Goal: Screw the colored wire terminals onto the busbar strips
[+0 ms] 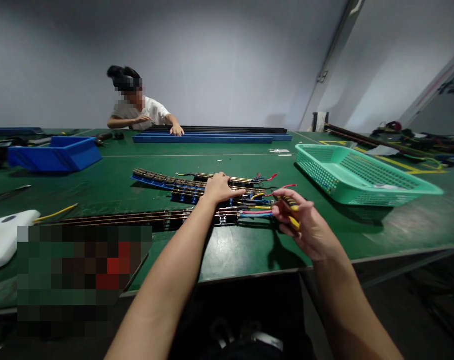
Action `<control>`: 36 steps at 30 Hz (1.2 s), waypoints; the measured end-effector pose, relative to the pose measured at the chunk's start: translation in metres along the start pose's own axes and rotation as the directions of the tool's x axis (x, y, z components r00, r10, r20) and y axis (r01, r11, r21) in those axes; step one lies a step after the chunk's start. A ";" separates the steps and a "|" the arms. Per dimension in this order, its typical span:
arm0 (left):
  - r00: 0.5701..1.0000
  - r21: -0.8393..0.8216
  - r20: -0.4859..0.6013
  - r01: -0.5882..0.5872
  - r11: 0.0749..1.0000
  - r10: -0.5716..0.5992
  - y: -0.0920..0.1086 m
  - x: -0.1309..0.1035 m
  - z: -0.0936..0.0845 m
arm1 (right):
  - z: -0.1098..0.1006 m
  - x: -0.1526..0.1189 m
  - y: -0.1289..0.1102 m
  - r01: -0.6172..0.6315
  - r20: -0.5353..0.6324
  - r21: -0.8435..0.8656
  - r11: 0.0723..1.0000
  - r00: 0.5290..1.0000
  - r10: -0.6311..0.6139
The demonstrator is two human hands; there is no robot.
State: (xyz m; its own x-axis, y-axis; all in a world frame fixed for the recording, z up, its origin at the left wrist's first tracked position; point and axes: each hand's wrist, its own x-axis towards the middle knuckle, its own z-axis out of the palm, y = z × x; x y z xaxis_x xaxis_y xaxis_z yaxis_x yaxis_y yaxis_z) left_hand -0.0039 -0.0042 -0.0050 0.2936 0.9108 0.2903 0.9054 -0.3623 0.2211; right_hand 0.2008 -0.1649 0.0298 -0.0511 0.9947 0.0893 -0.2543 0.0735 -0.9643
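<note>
My left hand [219, 189] lies over a bundle of long dark strips with copper-coloured rails [192, 186], thumb stretched out to the right and fingers on top. Blue edging shows on some strips. Pliers with yellow and black handles [293, 220] are held in my right hand [305, 222], at the strips' right end. Their jaws are hard to make out. Close to them, red, blue and yellow wires [255, 213] run out of the nearest strip [174, 218]. A loose red wire end [291, 185] sticks out just above my right hand.
A green perforated basket [365, 192] stands at the right, a blue bin [57, 154] at the left. Across the table, a person in a white shirt [155, 111] has a hand on blue and black bars [211, 137]. A white device [9, 235] lies near left, beside a blurred-out patch.
</note>
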 end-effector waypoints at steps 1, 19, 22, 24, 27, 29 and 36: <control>1.000 -0.003 -0.001 0.000 1.000 0.000 0.000 0.000 0.000 | -0.002 0.000 -0.008 0.009 0.015 0.041 0.999 1.000 -0.010; 1.000 0.000 0.008 0.013 1.000 -0.013 0.001 0.000 -0.001 | -0.030 0.117 -0.015 -0.155 -0.056 0.089 0.984 0.986 0.160; 1.000 0.002 0.014 0.006 1.000 -0.006 0.002 0.000 -0.002 | -0.023 0.113 0.000 -0.118 -0.043 -0.057 0.991 0.992 0.116; 1.000 0.015 0.011 0.000 1.000 -0.001 0.001 0.000 -0.002 | -0.015 0.112 0.012 -0.106 -0.036 -0.093 0.990 0.994 0.103; 1.000 0.029 0.003 -0.007 1.000 0.007 0.001 0.000 -0.001 | -0.007 0.112 0.021 -0.081 -0.064 -0.071 0.994 0.995 0.076; 1.000 0.023 0.003 -0.009 1.000 0.009 0.001 0.000 -0.001 | -0.009 0.113 0.018 -0.056 -0.124 0.010 0.998 0.991 0.057; 1.000 0.009 0.011 -0.001 1.000 0.000 0.003 0.000 -0.003 | -0.027 0.113 -0.005 0.024 -0.334 0.340 0.940 0.937 0.097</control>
State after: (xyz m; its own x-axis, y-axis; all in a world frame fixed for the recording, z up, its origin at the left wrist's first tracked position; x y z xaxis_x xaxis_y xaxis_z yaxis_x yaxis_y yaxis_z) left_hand -0.0026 -0.0062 -0.0014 0.2973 0.9127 0.2803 0.9081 -0.3610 0.2122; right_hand 0.2228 -0.0508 0.0380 0.2502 0.9637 -0.0934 -0.5686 0.0682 -0.8198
